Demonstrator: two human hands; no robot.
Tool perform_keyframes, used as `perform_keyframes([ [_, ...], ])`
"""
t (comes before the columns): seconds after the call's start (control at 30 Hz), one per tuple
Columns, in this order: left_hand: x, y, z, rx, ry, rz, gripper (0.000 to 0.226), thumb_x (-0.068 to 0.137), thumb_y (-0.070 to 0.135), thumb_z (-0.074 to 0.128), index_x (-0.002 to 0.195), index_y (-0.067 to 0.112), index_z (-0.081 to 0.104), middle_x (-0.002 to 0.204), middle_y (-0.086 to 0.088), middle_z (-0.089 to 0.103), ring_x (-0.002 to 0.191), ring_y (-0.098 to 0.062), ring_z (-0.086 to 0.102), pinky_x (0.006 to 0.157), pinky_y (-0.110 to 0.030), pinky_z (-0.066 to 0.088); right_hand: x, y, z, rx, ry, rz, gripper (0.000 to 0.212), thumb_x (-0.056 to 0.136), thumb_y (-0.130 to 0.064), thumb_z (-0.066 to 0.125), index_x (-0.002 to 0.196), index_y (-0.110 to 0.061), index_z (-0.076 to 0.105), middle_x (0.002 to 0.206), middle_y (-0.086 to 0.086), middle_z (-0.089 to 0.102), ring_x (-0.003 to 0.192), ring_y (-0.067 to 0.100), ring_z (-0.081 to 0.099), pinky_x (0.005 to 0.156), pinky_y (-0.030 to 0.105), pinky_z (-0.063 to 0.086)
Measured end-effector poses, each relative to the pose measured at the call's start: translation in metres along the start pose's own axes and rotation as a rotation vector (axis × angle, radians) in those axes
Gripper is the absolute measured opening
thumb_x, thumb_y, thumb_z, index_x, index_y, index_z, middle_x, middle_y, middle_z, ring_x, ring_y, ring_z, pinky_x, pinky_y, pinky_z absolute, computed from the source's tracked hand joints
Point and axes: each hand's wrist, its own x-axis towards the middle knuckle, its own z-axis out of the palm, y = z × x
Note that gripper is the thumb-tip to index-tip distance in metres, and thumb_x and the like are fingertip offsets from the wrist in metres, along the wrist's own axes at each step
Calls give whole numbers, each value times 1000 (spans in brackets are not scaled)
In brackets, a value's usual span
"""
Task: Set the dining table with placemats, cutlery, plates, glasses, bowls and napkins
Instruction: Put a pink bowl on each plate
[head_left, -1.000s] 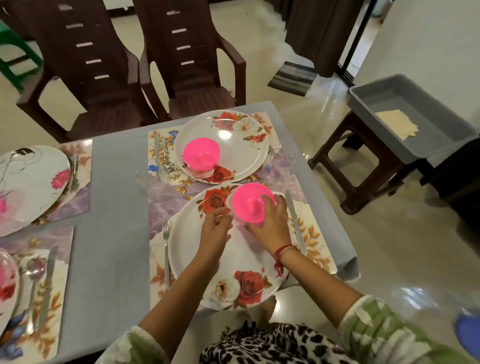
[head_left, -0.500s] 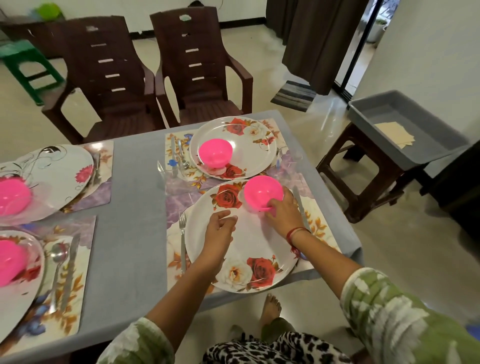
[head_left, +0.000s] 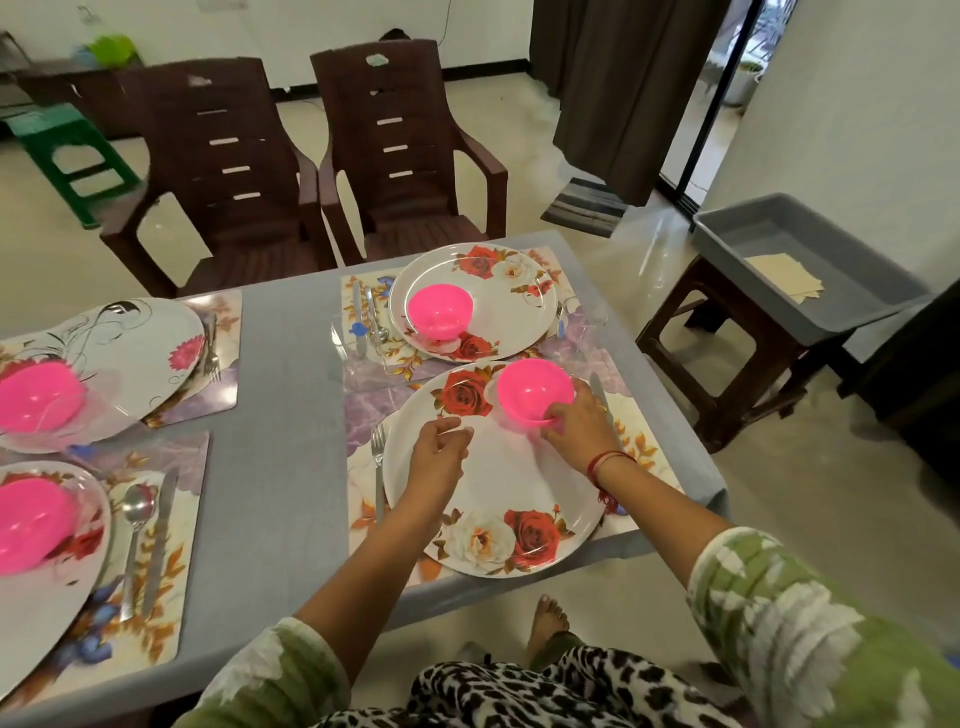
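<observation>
A pink bowl (head_left: 532, 391) stands on the upper right part of the near rose-patterned plate (head_left: 493, 499), which lies on a floral placemat (head_left: 641, 441). My right hand (head_left: 579, 428) grips the bowl's near rim with curled fingers. My left hand (head_left: 439, 457) hovers over the plate's left side, fingers loosely curled, holding nothing. A fork (head_left: 378, 467) lies left of the plate and a knife (head_left: 597, 389) right of it. Beyond it a second rose plate (head_left: 509, 291) carries another pink bowl (head_left: 440, 310).
Two more place settings with pink bowls (head_left: 36, 395) sit at the left on the grey table (head_left: 285, 415). Two brown chairs (head_left: 395, 156) stand beyond. A grey tub (head_left: 810, 270) holding napkins (head_left: 784, 275) rests on a stool at the right.
The bowl has come down from a tilted, lifted position onto the plate. My left hand has drawn back from the bowl toward the plate's left side. The camera view has risen.
</observation>
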Motion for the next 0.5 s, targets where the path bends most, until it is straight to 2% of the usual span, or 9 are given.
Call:
perform_keyframes([
  [0.2,2,0,-7,12,20,14,21,98,28,51,119,24,47,118,2,51,111,-18,53,95,-32,43,1,-1,-4,-33,-44,12,23,88,-31,60,105,-19,70,147,12,26,136,35,25,109,40,31],
  [0.33,3,0,-10,5,37,25,22,98,29,51,119,24,48,119,1,52,112,-18,53,97,-33,42,1,-2,-5,-116,-17,-40,39,84,-42,63,119,-24,60,153,11,15,139,37,16,111,44,28],
  [0.5,-2,-1,-10,-10,42,14,29,98,29,51,125,21,48,121,1,51,113,-18,52,102,-36,42,3,-1,-2,-140,-32,-50,25,90,-34,57,110,-26,69,150,10,25,138,34,21,112,42,25],
])
